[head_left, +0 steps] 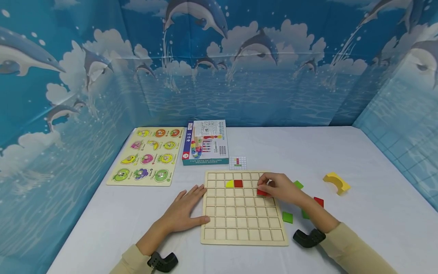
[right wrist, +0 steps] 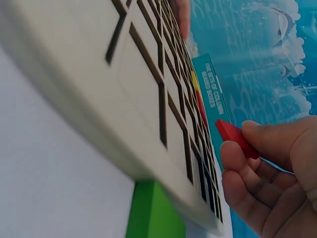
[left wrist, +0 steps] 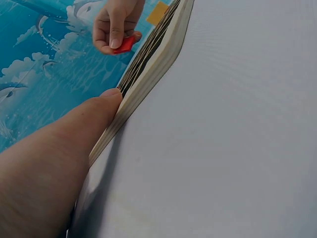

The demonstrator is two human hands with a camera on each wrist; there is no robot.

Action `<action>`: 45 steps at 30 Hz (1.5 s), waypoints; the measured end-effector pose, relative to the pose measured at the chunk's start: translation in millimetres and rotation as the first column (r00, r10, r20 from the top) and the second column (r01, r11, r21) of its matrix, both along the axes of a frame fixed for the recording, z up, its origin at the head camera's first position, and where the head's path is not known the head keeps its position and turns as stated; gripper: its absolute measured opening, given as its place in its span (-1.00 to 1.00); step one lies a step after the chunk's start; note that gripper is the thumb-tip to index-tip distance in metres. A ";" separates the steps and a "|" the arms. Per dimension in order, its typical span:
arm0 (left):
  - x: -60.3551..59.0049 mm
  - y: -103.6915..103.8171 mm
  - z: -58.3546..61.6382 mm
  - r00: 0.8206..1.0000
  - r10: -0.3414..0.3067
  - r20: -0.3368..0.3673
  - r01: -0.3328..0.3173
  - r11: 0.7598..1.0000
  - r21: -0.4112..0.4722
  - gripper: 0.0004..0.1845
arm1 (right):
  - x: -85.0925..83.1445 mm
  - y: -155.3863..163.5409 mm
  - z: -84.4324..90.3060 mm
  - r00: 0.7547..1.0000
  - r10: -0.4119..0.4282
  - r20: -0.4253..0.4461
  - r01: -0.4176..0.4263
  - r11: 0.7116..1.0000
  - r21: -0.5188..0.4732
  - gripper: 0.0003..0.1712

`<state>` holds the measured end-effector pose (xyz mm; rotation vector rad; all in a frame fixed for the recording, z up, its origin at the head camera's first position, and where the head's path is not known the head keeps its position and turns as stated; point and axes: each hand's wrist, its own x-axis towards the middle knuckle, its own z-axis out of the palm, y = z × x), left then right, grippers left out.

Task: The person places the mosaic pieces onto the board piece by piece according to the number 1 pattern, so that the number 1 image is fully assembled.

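Note:
A wooden grid board [head_left: 243, 224] lies on the white table, with a yellow piece [head_left: 229, 184] and a red square [head_left: 238, 183] set in its upper rows. My right hand [head_left: 278, 187] pinches a red tile [head_left: 262, 192] over the board's upper right cells; the same tile [right wrist: 235, 137] shows between thumb and fingers in the right wrist view, and the tile [left wrist: 125, 45] appears far off in the left wrist view. My left hand [head_left: 186, 209] lies flat on the table, its thumb [left wrist: 106, 99] against the board's left edge [left wrist: 148, 64].
Loose green tiles [head_left: 287, 217] and a red tile [head_left: 319, 201] lie right of the board. A yellow arch block [head_left: 337, 182] sits farther right. A fruit puzzle board [head_left: 147, 155], a toy box [head_left: 206, 142] and a small pattern card [head_left: 237, 163] lie behind.

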<state>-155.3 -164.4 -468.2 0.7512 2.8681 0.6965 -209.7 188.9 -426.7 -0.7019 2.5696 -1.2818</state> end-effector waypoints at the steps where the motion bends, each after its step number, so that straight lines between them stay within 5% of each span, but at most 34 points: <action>1: 0.0 0.0 0.2 1.000 0.000 0.000 0.000 1.000 0.001 0.02 | -0.4 -2.8 0.8 1.000 0.004 -0.002 -0.004 1.000 0.006 -0.94; 18: 0.1 -0.3 0.8 1.000 -0.002 0.003 0.002 1.000 0.000 0.02 | -5.7 -35.9 -0.8 0.993 0.115 -0.016 -0.115 0.993 0.001 -0.95; 45: 0.1 -0.3 0.9 1.000 -0.009 0.001 0.009 1.000 0.025 0.00 | -11.8 -58.8 -8.7 0.986 0.155 -0.058 -0.154 0.988 0.022 -0.94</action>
